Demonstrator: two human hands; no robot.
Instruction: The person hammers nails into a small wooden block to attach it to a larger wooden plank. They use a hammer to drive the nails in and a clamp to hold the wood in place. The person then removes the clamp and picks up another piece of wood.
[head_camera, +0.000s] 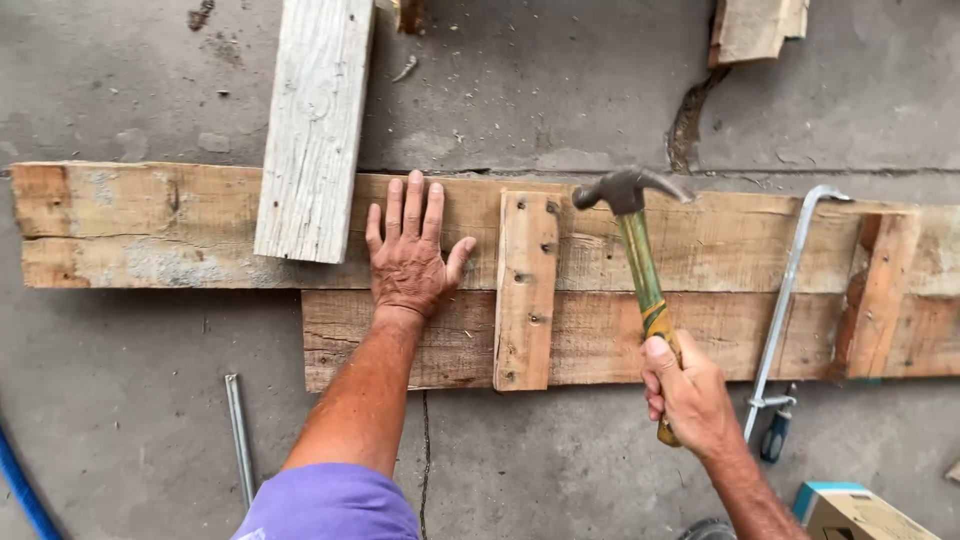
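Two long weathered planks lie side by side on concrete, the upper plank (150, 225) and the lower plank (440, 350). A short wooden cleat (526, 290) with nail heads crosses both. My left hand (410, 255) lies flat, fingers spread, on the upper plank just left of the cleat. My right hand (688, 392) grips the green-and-yellow handle of a claw hammer (638, 250). Its steel head hovers over the upper plank, just right of the cleat's top.
A grey board (312, 130) leans across the upper plank at left. A second cleat (880, 295) sits at right, with a metal bar clamp (785, 300) lying beside it. A thin metal rod (240, 435) lies on the floor. A cardboard box (860, 512) sits bottom right.
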